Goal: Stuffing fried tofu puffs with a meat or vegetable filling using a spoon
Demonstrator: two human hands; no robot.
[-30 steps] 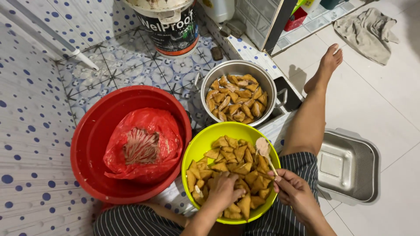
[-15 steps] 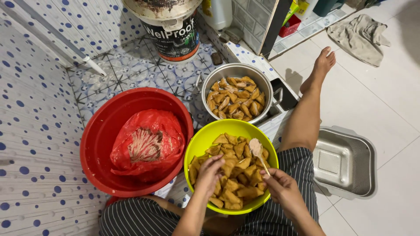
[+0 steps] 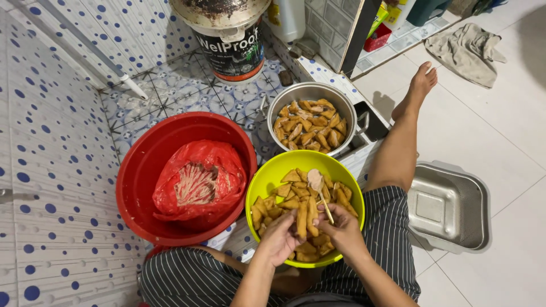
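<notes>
Tiled floor (image 3: 500, 142) lies open beside yellow bowl (image 3: 273, 176).

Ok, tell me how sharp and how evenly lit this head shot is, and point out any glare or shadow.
Head view: sharp throughout, with no motion blur on the left hand or right hand; soft, even light; mild glare on the rim of the red basin and inside the steel tray; a soft shadow beside the outstretched leg; straight tile lines bow slightly toward the edges.
</notes>
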